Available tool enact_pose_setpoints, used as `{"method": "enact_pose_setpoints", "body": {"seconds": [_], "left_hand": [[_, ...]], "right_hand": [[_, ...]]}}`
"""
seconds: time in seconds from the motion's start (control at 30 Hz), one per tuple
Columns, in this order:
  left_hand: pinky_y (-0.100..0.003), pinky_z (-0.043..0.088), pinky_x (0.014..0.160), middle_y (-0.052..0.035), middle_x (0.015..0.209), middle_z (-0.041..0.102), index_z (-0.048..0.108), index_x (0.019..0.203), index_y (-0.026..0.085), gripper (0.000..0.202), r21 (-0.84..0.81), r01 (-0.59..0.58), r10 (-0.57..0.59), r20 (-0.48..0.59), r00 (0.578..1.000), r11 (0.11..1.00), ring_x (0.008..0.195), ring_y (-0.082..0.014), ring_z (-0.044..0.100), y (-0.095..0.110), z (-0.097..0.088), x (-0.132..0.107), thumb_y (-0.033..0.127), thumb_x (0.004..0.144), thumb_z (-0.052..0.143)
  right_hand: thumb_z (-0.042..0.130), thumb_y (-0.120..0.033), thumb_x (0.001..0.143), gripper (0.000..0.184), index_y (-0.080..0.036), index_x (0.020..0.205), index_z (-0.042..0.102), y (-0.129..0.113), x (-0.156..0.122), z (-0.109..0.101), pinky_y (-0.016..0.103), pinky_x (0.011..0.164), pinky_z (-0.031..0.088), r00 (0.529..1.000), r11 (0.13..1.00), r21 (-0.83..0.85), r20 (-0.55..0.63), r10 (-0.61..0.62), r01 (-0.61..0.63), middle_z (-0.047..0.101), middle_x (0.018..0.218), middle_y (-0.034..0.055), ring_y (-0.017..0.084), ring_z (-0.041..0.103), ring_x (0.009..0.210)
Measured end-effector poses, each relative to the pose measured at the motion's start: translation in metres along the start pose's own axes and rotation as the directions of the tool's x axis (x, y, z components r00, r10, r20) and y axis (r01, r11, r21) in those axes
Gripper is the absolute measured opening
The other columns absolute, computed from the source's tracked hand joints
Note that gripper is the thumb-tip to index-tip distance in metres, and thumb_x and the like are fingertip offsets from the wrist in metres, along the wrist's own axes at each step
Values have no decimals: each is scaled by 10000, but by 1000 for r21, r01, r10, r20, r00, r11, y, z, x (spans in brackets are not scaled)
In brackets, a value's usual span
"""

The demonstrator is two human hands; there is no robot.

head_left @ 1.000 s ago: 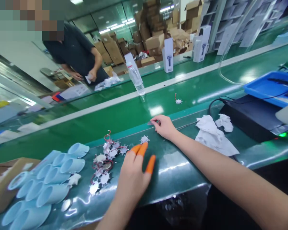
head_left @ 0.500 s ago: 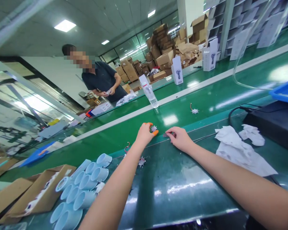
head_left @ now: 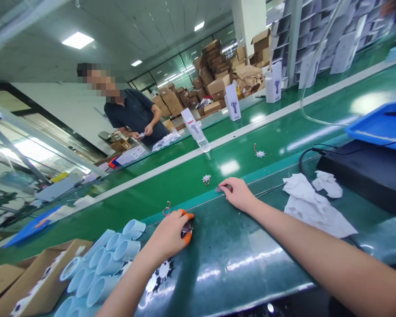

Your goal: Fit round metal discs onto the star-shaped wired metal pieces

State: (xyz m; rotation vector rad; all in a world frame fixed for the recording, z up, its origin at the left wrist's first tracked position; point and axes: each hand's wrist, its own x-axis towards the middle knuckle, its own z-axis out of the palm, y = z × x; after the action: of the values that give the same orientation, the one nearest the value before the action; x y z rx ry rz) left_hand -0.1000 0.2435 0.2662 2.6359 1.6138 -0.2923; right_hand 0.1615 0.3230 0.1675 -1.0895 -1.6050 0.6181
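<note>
My left hand, with orange finger cots on its tips, is low over the near work surface. Its thumb and fingers are closed around a small spiked round part, mostly hidden by them. Farther right, my right hand pinches a small, thin greyish piece at the edge of the green belt; its kind is unclear. Between and beyond the hands, a white spiked part with red wires lies on the belt. Below my left wrist lie more white spiked parts.
Light blue cups stand in rows at left beside an open cardboard box. A water bottle and another wired part are on the belt. White cloths, a black box and a blue tray sit right. A co-worker stands opposite.
My left hand has let go of a spiked part on the belt, moved down and left toward me, and closed around another. My right hand keeps its pinch in nearly the same place.
</note>
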Motion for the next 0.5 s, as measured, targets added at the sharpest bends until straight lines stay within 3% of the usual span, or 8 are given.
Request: {"method": "enact_pose_setpoints", "body": {"seconds": [0.1, 0.2, 0.27, 0.33, 0.43, 0.5], "left_hand": [[-440, 521, 887, -124, 1065, 704, 698, 1166, 191, 382, 80, -2, 3, -15, 1000, 997, 1010, -303, 665, 7, 4, 2, 164, 799, 597], [-496, 511, 880, -103, 1023, 729, 717, 1033, 206, 242, 33, -52, 56, -132, 990, 998, 973, -310, 671, 15, 1, 8, 178, 830, 587], [-505, 509, 927, -80, 1072, 739, 702, 1062, 231, 216, -161, -102, 57, -266, 962, 982, 1015, -292, 674, 21, 0, 13, 236, 873, 595], [-472, 518, 985, -72, 1178, 725, 651, 1197, 251, 309, -444, -174, 7, -353, 936, 879, 1083, -259, 674, 28, 4, 20, 290, 892, 622], [-430, 532, 1026, -103, 1288, 683, 485, 1419, 236, 529, -726, -234, -45, -343, 938, 647, 1141, -226, 676, 34, 18, 33, 291, 908, 609], [-457, 509, 1068, -124, 1310, 671, 495, 1405, 208, 510, -721, -198, -67, -321, 945, 664, 1178, -237, 664, 35, 30, 41, 246, 902, 575]], "right_hand": [[655, -104, 885, 127, -184, 869, 752, -1, 0, 0, 293, 698, 520, 1000, 1000, 6, -4, 13, -13, 711, 746, 30, 162, 657, 645], [660, -121, 887, 114, -186, 862, 750, -1, 1, 1, 293, 698, 526, 1000, 1000, 19, -16, 19, -19, 712, 744, 29, 162, 660, 645], [667, -132, 884, 101, -186, 857, 748, -1, 2, 1, 292, 697, 530, 999, 999, 27, -20, 27, -27, 714, 743, 28, 161, 662, 644], [668, -131, 880, 98, -187, 861, 747, -1, 2, 1, 290, 693, 533, 999, 999, 29, -22, 44, -44, 714, 737, 25, 160, 663, 640], [652, -130, 880, 114, -190, 882, 749, -2, 2, 0, 289, 680, 537, 996, 996, 35, -26, 81, -80, 713, 726, 21, 160, 661, 627], [643, -144, 885, 118, -190, 894, 751, -3, 2, -1, 289, 667, 538, 994, 993, 48, -23, 105, -104, 710, 714, 21, 161, 658, 615]]}}
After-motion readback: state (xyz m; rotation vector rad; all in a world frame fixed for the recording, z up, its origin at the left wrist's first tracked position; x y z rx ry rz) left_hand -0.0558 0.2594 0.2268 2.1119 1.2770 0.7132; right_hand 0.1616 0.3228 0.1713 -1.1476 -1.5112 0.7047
